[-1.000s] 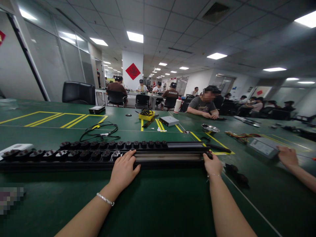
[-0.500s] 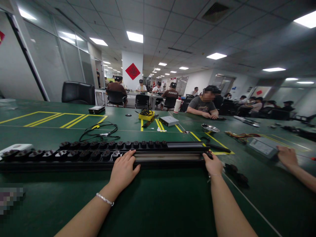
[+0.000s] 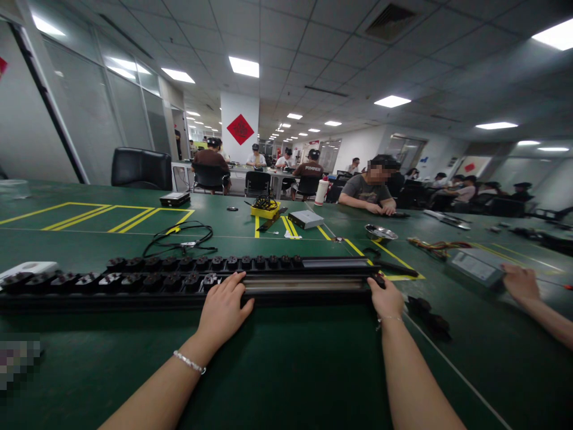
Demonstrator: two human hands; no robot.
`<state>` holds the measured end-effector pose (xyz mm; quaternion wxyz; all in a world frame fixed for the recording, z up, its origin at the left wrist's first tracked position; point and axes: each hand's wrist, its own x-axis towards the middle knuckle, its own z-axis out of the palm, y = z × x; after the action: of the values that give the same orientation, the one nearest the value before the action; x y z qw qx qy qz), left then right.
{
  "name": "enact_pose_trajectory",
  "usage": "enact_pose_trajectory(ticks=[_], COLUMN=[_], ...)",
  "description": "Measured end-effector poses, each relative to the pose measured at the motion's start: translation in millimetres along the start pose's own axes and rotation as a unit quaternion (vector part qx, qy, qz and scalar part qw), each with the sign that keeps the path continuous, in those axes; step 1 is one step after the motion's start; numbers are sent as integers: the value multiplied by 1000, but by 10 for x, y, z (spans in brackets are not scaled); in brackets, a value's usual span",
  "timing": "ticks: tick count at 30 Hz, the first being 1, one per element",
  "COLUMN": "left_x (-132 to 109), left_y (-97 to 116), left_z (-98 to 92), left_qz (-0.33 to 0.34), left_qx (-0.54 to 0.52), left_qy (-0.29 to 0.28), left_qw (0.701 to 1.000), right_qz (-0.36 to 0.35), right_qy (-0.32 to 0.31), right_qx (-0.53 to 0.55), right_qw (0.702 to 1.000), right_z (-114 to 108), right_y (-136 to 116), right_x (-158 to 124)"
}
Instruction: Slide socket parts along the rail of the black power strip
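Note:
A long black rail [image 3: 111, 301] lies across the green table, with several black plug-like pieces along its left part and a bare metallic channel at the right. My left hand [image 3: 226, 301] rests on the rail beside the last piece, fingers over the far edge and thumb apart. At the rail's right end, my right hand [image 3: 384, 295] has its fingers closed around the end. Just behind lies a second black rail [image 3: 335, 263], also lined with plug-like pieces.
Behind the rails lie a black cable [image 3: 179, 242], a yellow box [image 3: 265, 209], a grey box [image 3: 305, 219] and a metal bowl [image 3: 380, 232]. At the right, another person's hand [image 3: 521, 282] touches a metal unit [image 3: 477, 267]. A seated person [image 3: 369, 191] is across the table.

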<state>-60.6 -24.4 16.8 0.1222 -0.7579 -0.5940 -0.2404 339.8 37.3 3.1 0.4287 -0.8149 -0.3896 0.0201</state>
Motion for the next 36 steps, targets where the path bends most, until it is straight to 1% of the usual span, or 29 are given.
enact_pose_trajectory(ticks=[3,8,12,16,21,29,32,35,36], left_x=[2,5,0,-2,0,-1,-1,-4,-5], left_y=[4,4,3,1,7,6,4,4,4], left_z=[-9,-7,-2,-4,-12,-1,-7,-19,-23], left_qz=[1,2,2,1,-2,-3,-2,-1,-2], left_qx=[3,8,1,-6,-13,-13,-1,4,4], left_qy=[0,-1,2,2,-2,0,-2,-6,-6], left_qw=[1000,1000,1000,1000,1000,1000,1000,1000,1000], right_qz=[5,42,45,40,31,45,51,55,52], right_qy=[-11,-30,-44,-38,-26,-20,-34,-68,-68], right_qx=[-2,6,13,6,32,41,56,117,120], right_qw=[1000,999,998,998,999,998,997,989,989], right_z=[-15,-61,-92,-68,-21,-82,-80,-38,-19], right_y=[-5,-56,-115,-78,20,-59,-6,106,143], right_x=[-4,-34,-68,-42,17,-24,15,82,101])
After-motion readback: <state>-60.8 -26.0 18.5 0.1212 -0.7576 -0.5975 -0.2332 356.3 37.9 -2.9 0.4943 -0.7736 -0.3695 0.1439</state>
